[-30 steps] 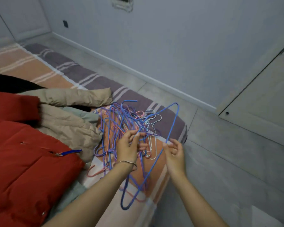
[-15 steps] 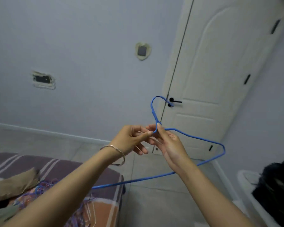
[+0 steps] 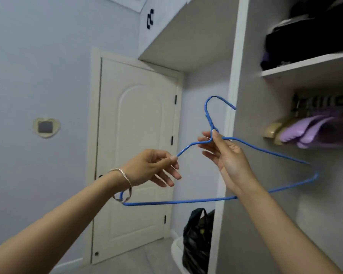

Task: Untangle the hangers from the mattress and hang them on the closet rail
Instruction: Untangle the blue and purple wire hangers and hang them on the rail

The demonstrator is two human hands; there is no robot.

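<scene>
Head view, hanger: thin blue coated-wire clothes hanger (image 3: pixel 188 202), held up in the air in front of the open closet, hook uppermost, tilted so the right shoulder end reaches toward the closet interior and the left end sits behind the left wrist.
Head view, hanger hook: curved open hook at the top, overlapping the white vertical closet panel (image 3: pixel 234 56), not on any rail.
Head view, right hand (image 3: pixel 229 155): grip closed on the hanger at the neck, just below the twisted wire, thumb and index fingertip pinching the junction; lower bar passing behind the wrist.
Head view, left hand (image 3: pixel 151 167): grip pinching the hanger's left sloping arm between thumb and fingertips, remaining fingers spread loosely below.
Head view, left wrist: thin silver bangle (image 3: pixel 123 184), touching or just in front of the hanger's left corner.
Head view, closet rail (image 3: pixel 325 100): blurred, under the white shelf (image 3: pixel 305 66) at upper right, with pale beige hangers (image 3: pixel 273 129) and lilac plastic hangers (image 3: pixel 305 131) crowded on it; blue hanger well apart from it, lower and to the left.
Head view, shelf contents: dark folded clothing (image 3: pixel 305 36), blurred.
Head view, closet foot: black plastic bag (image 3: pixel 196 240) in or at a white container (image 3: pixel 176 252), at the base of the panel.
Head view, background: cream panelled door (image 3: pixel 137 155), shut, in a pale lilac wall; heart-shaped cream wall plate (image 3: pixel 46 127) to its left.
</scene>
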